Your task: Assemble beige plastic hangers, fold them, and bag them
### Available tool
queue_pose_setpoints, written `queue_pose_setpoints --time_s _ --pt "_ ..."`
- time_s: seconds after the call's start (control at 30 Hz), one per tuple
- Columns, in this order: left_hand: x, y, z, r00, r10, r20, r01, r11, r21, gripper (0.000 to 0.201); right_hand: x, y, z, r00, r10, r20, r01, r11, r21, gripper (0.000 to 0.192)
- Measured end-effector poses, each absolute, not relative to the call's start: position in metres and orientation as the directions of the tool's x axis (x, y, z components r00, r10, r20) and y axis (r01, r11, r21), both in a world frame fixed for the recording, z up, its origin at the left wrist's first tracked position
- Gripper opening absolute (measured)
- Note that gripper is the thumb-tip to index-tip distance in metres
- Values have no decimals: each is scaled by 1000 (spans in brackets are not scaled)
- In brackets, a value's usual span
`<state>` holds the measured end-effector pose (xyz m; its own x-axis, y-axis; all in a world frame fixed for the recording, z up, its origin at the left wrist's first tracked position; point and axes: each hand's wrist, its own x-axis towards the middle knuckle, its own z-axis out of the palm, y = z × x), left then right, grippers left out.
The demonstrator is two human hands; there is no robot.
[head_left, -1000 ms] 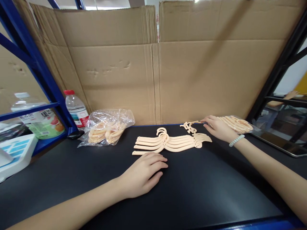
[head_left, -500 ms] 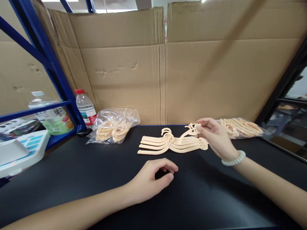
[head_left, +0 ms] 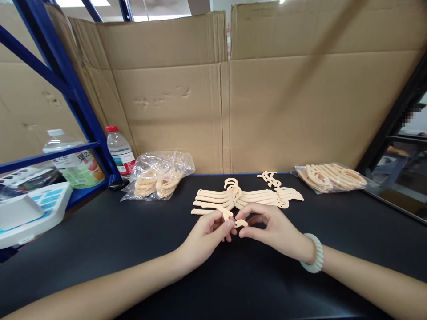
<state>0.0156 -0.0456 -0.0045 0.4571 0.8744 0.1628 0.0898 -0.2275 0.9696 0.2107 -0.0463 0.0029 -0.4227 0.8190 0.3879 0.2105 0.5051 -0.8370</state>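
My left hand [head_left: 205, 238] and my right hand [head_left: 270, 231] meet over the black tabletop [head_left: 100, 249], both pinching one small peach plastic hook piece [head_left: 233, 218] between their fingertips. Just behind them lies a neat stack of peach plastic hangers [head_left: 243, 198]. A few loose hook pieces [head_left: 271, 178] rest further back. My right wrist wears a pale bead bracelet [head_left: 313, 260].
A clear bag of hangers [head_left: 158, 178] lies at the back left and another bag [head_left: 333, 176] at the back right. A water bottle [head_left: 120, 151] stands by the blue rack post [head_left: 78, 102]. Cardboard sheets [head_left: 267, 106] wall off the rear. A white box [head_left: 30, 213] sits far left.
My right hand picked a small hook piece from the back pile and brought it forward. My left hand lifted off the table and joined it on the piece.
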Motion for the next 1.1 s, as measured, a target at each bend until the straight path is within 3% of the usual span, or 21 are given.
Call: queue_pose_setpoints --time_s 0.1,0.17,0.27,0.33,0.43,0.8,0.97,1.1 --pt "14 -44 -5 423 897 132 38 -163 986 27 226 -34 6 -464 761 454 371 632 -680 21" --pt "13 -43 -6 398 911 107 -4 -115 993 26 238 -23 3 -506 729 461 523 684 -508 29" --pt "13 -42 -7 384 919 95 -46 -84 995 26 250 -9 -8 -565 756 331 718 648 -254 52" --pt "13 -42 -7 377 922 92 -40 -83 996 27 254 -4 -15 -557 801 219 782 595 -185 59" --pt "13 -43 -5 366 926 95 -4 -100 995 28 255 0 -20 -549 823 144 809 567 -156 61" --pt "9 -39 -1 305 947 102 36 -119 992 26 263 9 -21 -509 835 208 822 544 -171 58" --pt "2 -32 -2 292 949 121 -23 -120 993 26 259 1 -14 -531 717 452 752 644 -140 32" --pt "0 -31 -2 270 955 126 -69 -112 991 27 253 -2 -12 -508 722 470 749 640 -172 9"
